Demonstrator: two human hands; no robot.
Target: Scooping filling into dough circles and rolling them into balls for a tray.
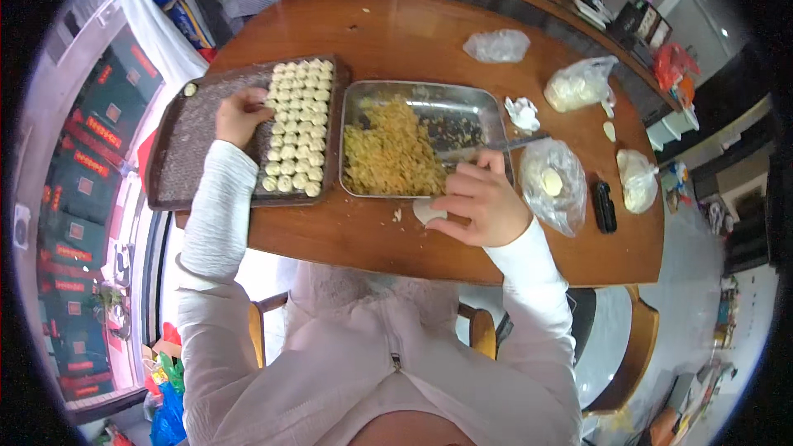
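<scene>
My left hand (238, 117) is over the dark tray (183, 167), thumb and forefinger closed around a small dumpling at the left edge of the rows of pale dumplings (289, 153). Beside the tray, a steel pan (500, 120) holds shredded yellowish filling (388, 153), heaped toward its left. My right hand (481, 202) is at the pan's near right corner. Its thumb and curled fingers meet at a round, thin dough wrapper (427, 212) beside the near rim. Behind its knuckles, a utensil handle (529, 141) sticks out over the right rim; its working end is unclear.
One lone dumpling (191, 90) sits at the tray's far left corner. On the right lie a clear bag with a dough piece (551, 182), crumpled white tissue (522, 113), a black object (605, 207) and bags of dough (581, 84). An empty-looking plastic bag (496, 46) lies farther back.
</scene>
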